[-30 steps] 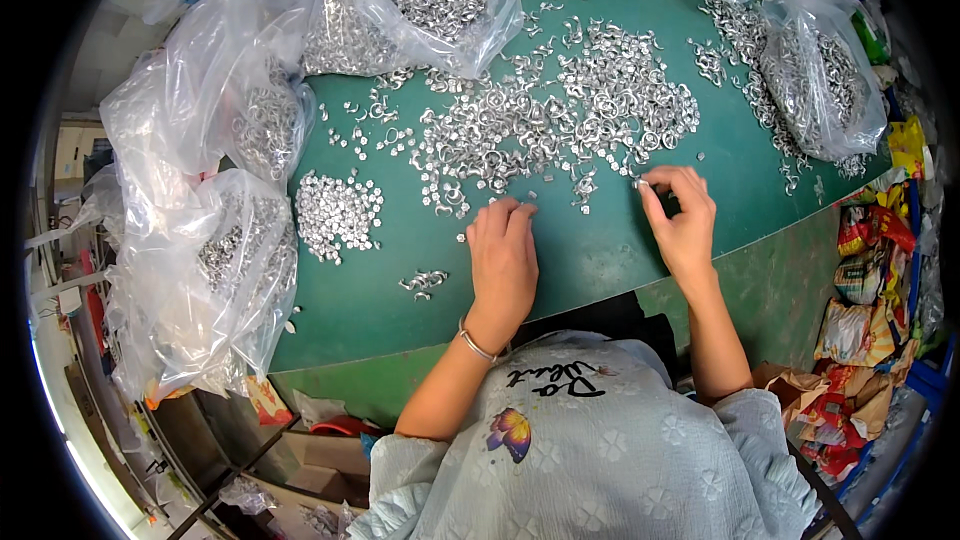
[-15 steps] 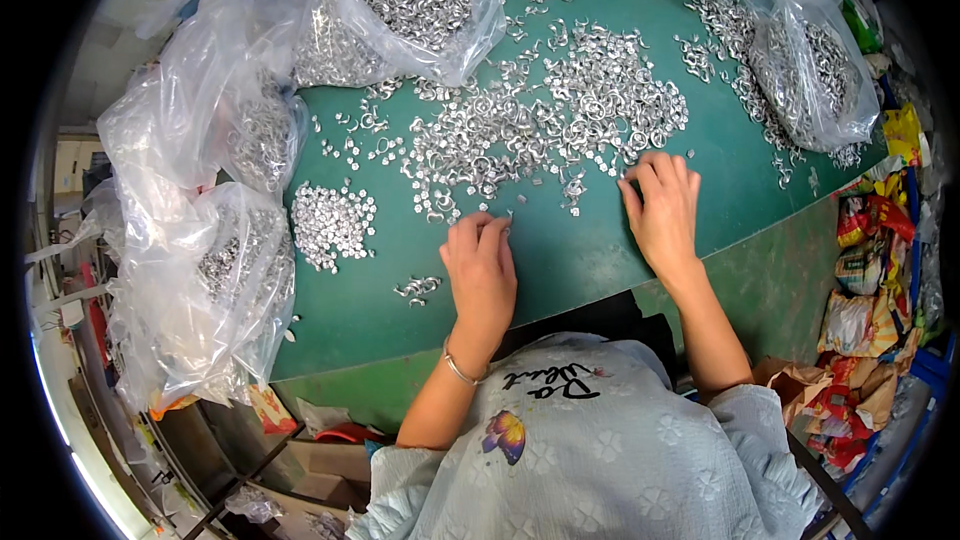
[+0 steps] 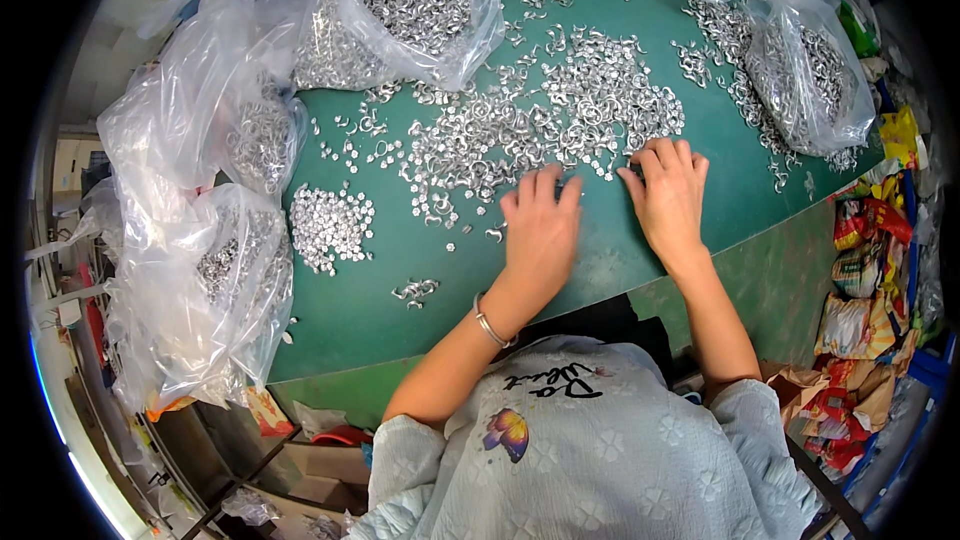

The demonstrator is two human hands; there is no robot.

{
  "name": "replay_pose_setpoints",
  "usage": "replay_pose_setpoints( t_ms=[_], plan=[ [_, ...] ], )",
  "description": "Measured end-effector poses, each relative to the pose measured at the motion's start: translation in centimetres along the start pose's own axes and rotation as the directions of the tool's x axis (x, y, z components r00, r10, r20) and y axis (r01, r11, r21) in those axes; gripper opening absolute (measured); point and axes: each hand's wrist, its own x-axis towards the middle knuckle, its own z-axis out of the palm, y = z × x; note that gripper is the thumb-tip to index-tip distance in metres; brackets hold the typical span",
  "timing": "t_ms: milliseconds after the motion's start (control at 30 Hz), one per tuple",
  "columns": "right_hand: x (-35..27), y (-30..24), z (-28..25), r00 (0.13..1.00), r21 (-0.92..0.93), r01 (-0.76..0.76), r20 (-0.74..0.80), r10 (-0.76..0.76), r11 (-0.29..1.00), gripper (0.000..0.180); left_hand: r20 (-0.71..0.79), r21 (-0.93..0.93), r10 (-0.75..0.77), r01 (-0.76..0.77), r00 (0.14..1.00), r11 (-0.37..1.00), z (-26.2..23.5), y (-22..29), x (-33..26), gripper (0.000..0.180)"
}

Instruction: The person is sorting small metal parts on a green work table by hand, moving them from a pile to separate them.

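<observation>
Left hand point(image 3: 541, 235) and right hand point(image 3: 668, 202) curl beside the piled metal pieces point(image 3: 605, 105) on the tabletop point(image 3: 740, 180); whether they hold any, I can't tell. Picking-through seems underway, next calling for light pinches.

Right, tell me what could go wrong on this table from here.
1. The left hand could scatter the small cluster of curved pieces lying to its left if it swings that way.
2. The clear bag crowding the heap of small pieces might shift and disturb it.
3. Loose metal pieces by the far-right bag lie near the table's edge and might drop off.
</observation>
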Motion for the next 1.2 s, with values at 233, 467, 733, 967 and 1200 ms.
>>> replay_pose_setpoints(
  t_ms=[233,467,733,967,1200],
  plan=[
    [-0.1,-0.2,1.0,0.997,-0.006,-0.057,0.052,0.057,0.998,0.013,-0.106,0.099,-0.048,0.058,0.993,0.993,-1.3,-2.9,-1.7,0.028],
    [-0.3,-0.2,1.0,0.998,0.098,-0.057,0.045,0.053,0.994,0.011,-0.084,0.007,-0.05,0.05,0.995,0.999,-1.2,-1.3,-1.0,0.03],
    [-0.6,1.1,-0.9,0.884,0.842,-0.403,0.258,0.389,0.358,0.013,-0.028,-0.002,-0.073,0.073,0.997,0.997,-1.6,-1.9,-2.0,0.033],
    [-0.8,-0.2,-0.8,0.995,0.368,-0.07,0.093,0.038,0.927,0.024,-0.081,0.005,-0.091,0.092,0.993,0.996,-1.6,-1.5,-2.2,0.035],
    [-1.0,-2.1,0.1,0.977,0.276,0.125,0.136,-0.167,0.953,0.02,-0.067,-0.021,-0.097,0.096,0.993,0.995,-2.1,-1.3,-2.4,0.033]
  ],
)
